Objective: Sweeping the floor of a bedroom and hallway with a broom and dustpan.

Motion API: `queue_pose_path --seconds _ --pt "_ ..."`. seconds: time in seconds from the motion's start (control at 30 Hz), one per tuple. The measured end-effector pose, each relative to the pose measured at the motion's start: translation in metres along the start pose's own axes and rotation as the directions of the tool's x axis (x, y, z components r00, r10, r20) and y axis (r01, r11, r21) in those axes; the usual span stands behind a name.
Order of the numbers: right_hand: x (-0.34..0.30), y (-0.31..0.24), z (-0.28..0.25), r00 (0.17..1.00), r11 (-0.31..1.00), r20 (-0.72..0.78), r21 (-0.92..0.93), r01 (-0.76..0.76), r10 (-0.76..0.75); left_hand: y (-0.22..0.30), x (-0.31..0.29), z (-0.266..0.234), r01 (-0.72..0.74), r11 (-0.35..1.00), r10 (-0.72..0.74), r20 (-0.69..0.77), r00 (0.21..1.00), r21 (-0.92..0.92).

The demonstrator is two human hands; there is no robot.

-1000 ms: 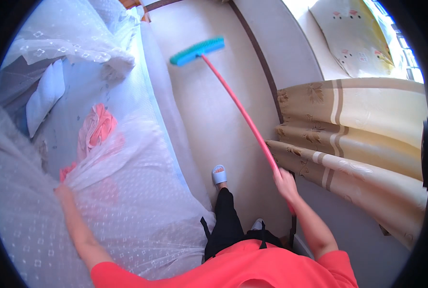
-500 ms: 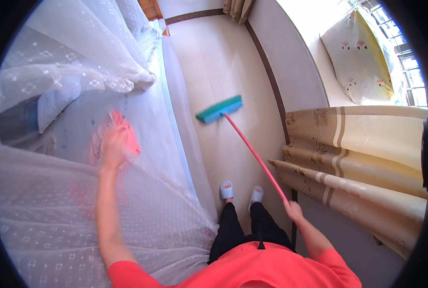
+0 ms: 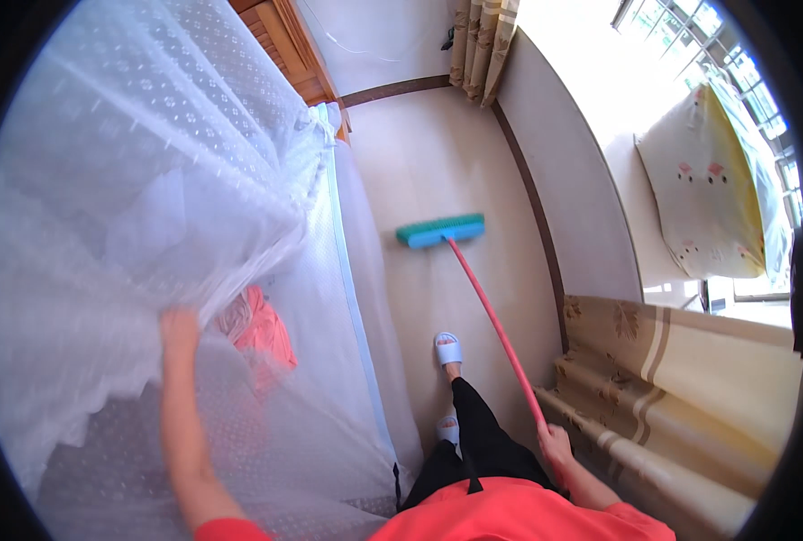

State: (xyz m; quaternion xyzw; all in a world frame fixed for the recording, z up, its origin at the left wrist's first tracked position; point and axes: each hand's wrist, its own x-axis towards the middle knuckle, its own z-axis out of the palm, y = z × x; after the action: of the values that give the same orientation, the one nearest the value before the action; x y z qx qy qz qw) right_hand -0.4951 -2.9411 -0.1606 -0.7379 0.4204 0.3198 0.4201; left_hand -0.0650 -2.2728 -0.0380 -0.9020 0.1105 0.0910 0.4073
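My right hand (image 3: 556,447) is wrapped round the red handle of a broom (image 3: 496,329). Its blue head with green bristles (image 3: 442,231) rests on the pale floor, ahead of my feet. On the left, my raised left hand (image 3: 181,330) is closed on the white mosquito net (image 3: 122,261), which drapes in folds around it; the fingertips are partly hidden and slightly blurred. A crumpled pink cloth (image 3: 264,330) lies on the bed (image 3: 329,334) just right of that hand, partly behind the sheer net.
A wooden bed end (image 3: 284,50) stands at the far left. Patterned beige curtains (image 3: 681,388) hang at the right, close to the broom handle. A pillow-like cushion (image 3: 703,185) sits on the sill by the barred window. Another curtain (image 3: 484,50) hangs at the far wall.
My left hand has left the pink cloth and taken hold of the net, pulling it across the bed. One foot has stepped forward. The broom stays in my right hand.
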Motion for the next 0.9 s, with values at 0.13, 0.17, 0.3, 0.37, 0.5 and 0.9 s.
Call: queue_pose_path --seconds 0.13,0.17,0.3,0.37,0.5,0.9 --pt "0.151 -0.149 0.006 0.946 0.956 -0.153 -0.114 0.269 -0.284 -0.072 -0.151 0.082 -0.015 0.905 -0.226 0.509 0.83 0.425" --pt "0.186 -0.209 0.023 0.911 0.921 -0.148 -0.125 0.37 -0.386 -0.118 -0.216 0.084 0.012 0.829 -0.373 0.537 0.757 0.559" --pt "0.309 -0.403 0.009 0.907 0.908 -0.05 -0.046 0.416 -0.418 -0.131 -0.242 0.039 0.095 0.802 -0.57 0.707 0.419 0.59" --pt "0.376 -0.47 0.005 0.9 0.898 0.105 0.188 0.399 -0.422 -0.093 -0.222 0.005 0.019 0.874 -0.457 0.808 0.373 0.486" --pt "0.384 -0.543 0.07 0.915 0.937 0.291 0.291 0.193 -0.279 -0.046 -0.224 -0.045 -0.015 0.95 -0.292 0.906 0.306 0.311" --pt "0.149 -0.057 -0.013 0.996 0.985 -0.008 -0.148 -0.086 0.085 0.115 -0.182 0.054 0.519 0.64 0.268 0.798 0.541 -0.567"
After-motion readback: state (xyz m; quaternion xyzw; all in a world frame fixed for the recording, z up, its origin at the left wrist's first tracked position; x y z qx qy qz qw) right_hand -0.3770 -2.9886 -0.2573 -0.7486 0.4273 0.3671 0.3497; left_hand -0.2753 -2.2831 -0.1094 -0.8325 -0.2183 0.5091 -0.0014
